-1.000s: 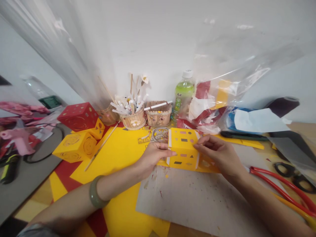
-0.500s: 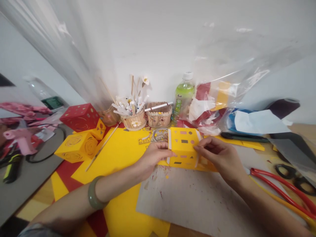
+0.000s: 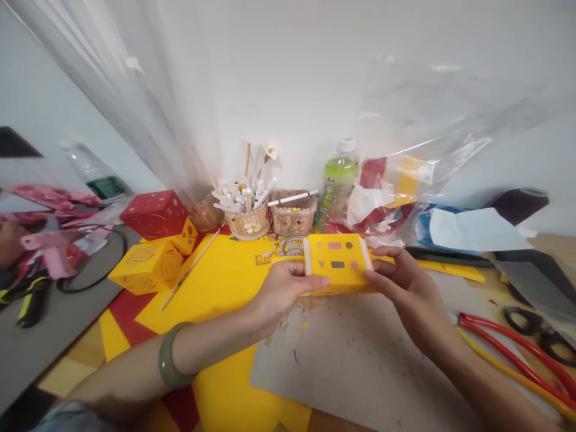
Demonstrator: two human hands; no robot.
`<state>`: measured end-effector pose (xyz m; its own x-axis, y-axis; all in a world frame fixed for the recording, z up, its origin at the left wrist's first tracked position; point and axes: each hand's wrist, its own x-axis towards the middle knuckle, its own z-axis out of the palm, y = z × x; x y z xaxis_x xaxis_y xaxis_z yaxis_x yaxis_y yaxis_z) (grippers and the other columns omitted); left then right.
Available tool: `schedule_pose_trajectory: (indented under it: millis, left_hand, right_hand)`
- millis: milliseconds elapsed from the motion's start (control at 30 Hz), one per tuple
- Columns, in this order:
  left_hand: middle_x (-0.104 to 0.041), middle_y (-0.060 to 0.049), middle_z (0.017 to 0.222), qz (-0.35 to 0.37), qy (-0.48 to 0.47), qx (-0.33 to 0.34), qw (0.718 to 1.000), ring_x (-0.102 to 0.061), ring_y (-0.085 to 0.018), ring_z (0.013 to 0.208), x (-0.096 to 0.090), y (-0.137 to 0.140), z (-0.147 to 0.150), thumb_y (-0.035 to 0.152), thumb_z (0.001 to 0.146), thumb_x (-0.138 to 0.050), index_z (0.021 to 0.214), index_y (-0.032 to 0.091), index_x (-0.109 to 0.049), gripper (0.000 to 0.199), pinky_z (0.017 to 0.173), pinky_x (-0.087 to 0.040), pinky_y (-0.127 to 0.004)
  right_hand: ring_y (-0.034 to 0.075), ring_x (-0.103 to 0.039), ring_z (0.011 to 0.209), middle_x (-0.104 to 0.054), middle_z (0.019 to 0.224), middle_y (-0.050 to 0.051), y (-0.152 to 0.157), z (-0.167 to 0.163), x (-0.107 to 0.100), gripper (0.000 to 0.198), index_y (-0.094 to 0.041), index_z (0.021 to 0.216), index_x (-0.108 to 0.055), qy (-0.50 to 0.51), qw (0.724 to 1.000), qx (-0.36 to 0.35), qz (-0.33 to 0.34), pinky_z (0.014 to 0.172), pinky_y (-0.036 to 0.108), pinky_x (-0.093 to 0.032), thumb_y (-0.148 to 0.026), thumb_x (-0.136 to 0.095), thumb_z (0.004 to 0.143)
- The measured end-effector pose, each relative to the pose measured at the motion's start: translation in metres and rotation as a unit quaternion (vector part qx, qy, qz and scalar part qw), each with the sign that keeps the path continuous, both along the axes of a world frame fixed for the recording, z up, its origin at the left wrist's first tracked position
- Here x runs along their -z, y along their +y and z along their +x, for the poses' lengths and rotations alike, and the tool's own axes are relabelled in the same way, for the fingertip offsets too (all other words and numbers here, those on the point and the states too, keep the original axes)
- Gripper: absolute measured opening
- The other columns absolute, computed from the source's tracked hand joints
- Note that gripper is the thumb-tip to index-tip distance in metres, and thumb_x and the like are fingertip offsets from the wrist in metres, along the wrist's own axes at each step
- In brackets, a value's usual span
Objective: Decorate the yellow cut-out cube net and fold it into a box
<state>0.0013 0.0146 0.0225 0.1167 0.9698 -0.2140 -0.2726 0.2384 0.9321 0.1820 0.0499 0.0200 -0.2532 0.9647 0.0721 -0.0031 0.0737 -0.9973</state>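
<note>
Between my hands is a yellow paper box with small cut-out triangles, rectangles and circles, held just above the grey board. White strips run along its left and right edges. My left hand grips the left end, thumb on the front and the other fingers partly hidden behind. My right hand pinches the right edge with thumb and fingers. Yellow card sheets lie under my left forearm. A ring template and paper scraps lie behind the box.
Left stand a red cut-out box and a yellow one, with a thin stick beside them. Decorated pen baskets and a green bottle line the wall. Red-handled pliers and black scissors lie right. A pink glue gun lies far left.
The yellow piece has been folded and tilted, so its lower patterned panel no longer faces me. My right hand has shifted slightly and now grasps the box's right edge.
</note>
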Motion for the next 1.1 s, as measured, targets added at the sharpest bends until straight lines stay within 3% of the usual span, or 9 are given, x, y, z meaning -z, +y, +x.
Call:
schedule_pose_trajectory:
  millis: [67, 167, 400, 667, 767, 867, 933, 1000, 1100]
  left_hand:
    - [-0.069, -0.009, 0.096, 0.017, 0.020, -0.010, 1.000, -0.063, -0.021, 0.087, 0.000, -0.001, 0.000, 0.026, 0.064, -0.071, 0.087, 0.013, -0.070, 0.027, 0.081, -0.046, -0.031]
    - [-0.070, -0.008, 0.091, 0.043, 0.049, -0.013, 0.998, -0.064, -0.022, 0.084, 0.001, -0.002, 0.001, 0.027, 0.063, -0.071, 0.084, 0.013, -0.070, 0.026, 0.078, -0.047, -0.032]
    - [-0.070, -0.005, 0.088, 0.099, 0.098, 0.003, 0.990, -0.063, -0.022, 0.086, 0.003, 0.000, 0.003, 0.024, 0.064, -0.067, 0.085, 0.016, -0.068, 0.023, 0.076, -0.048, -0.030]
    - [-0.069, -0.006, 0.097, 0.161, 0.151, 0.023, 0.975, -0.062, -0.024, 0.094, 0.007, 0.001, -0.001, 0.031, 0.065, -0.071, 0.087, 0.017, -0.070, 0.026, 0.079, -0.050, -0.033]
    - [-0.069, -0.005, 0.096, 0.211, 0.187, 0.013, 0.959, -0.060, -0.024, 0.097, 0.008, 0.000, -0.002, 0.030, 0.066, -0.072, 0.084, 0.019, -0.071, 0.021, 0.081, -0.050, -0.035]
    - [-0.069, -0.004, 0.095, 0.311, 0.228, -0.010, 0.923, -0.059, -0.023, 0.098, 0.010, 0.002, -0.003, 0.031, 0.070, -0.070, 0.086, 0.022, -0.071, 0.018, 0.086, -0.047, -0.039]
    - [-0.070, -0.004, 0.090, 0.407, 0.262, -0.037, 0.874, -0.060, -0.022, 0.094, 0.011, 0.005, -0.003, 0.029, 0.071, -0.070, 0.083, 0.023, -0.071, 0.013, 0.085, -0.047, -0.040]
    - [-0.071, -0.004, 0.079, 0.508, 0.277, -0.059, 0.814, -0.063, -0.021, 0.086, 0.012, 0.008, -0.004, 0.026, 0.073, -0.068, 0.073, 0.021, -0.069, 0.005, 0.080, -0.047, -0.038]
    - [-0.069, -0.004, 0.064, 0.605, 0.283, -0.064, 0.741, -0.064, -0.019, 0.072, 0.010, 0.011, -0.006, 0.024, 0.077, -0.063, 0.060, 0.020, -0.063, 0.018, 0.070, -0.049, -0.034]
  right_hand:
    - [0.020, -0.061, 0.088, -0.067, 0.096, 0.002, 0.000, 0.001, -0.002, 0.031, -0.028, 0.103, -0.050, -0.011, 1.000, -0.012, -0.006, 0.079, 0.034, -0.047, -0.037, -0.062, 0.076]
    - [0.025, -0.055, 0.106, -0.061, 0.117, 0.004, -0.002, 0.003, -0.004, 0.027, -0.026, 0.101, -0.060, -0.084, 0.995, -0.056, 0.022, 0.094, 0.040, -0.039, -0.035, -0.063, 0.076]
    - [0.027, -0.062, 0.097, -0.071, 0.099, 0.003, -0.008, 0.005, -0.002, 0.025, -0.029, 0.099, -0.069, -0.119, 0.989, -0.076, 0.036, 0.088, 0.044, -0.045, -0.035, -0.065, 0.075]
    - [0.024, -0.065, 0.087, -0.071, 0.098, 0.003, -0.007, 0.002, 0.000, 0.019, -0.027, 0.091, -0.072, -0.163, 0.971, -0.065, 0.162, 0.081, 0.040, -0.049, -0.032, -0.065, 0.074]
    - [0.023, -0.064, 0.088, -0.070, 0.098, 0.003, -0.006, 0.005, 0.002, 0.018, -0.027, 0.092, -0.071, -0.173, 0.965, -0.096, 0.171, 0.081, 0.038, -0.049, -0.030, -0.064, 0.076]
    - [0.022, -0.064, 0.086, -0.070, 0.097, 0.002, -0.004, 0.008, 0.005, 0.019, -0.028, 0.095, -0.069, -0.193, 0.952, -0.107, 0.212, 0.078, 0.037, -0.050, -0.028, -0.063, 0.077]
    - [0.022, -0.063, 0.084, -0.069, 0.096, 0.002, -0.004, 0.008, 0.006, 0.018, -0.028, 0.094, -0.067, -0.205, 0.933, -0.092, 0.279, 0.076, 0.036, -0.050, -0.024, -0.062, 0.077]
    - [0.022, -0.062, 0.083, -0.068, 0.089, 0.003, -0.004, 0.009, 0.005, 0.012, -0.027, 0.084, -0.066, -0.215, 0.901, -0.076, 0.370, 0.075, 0.037, -0.048, -0.019, -0.060, 0.078]
    - [0.022, -0.059, 0.071, -0.063, 0.067, 0.003, -0.006, 0.008, 0.001, 0.015, -0.024, 0.068, -0.060, -0.220, 0.836, -0.053, 0.499, 0.071, 0.039, -0.045, -0.015, -0.055, 0.078]
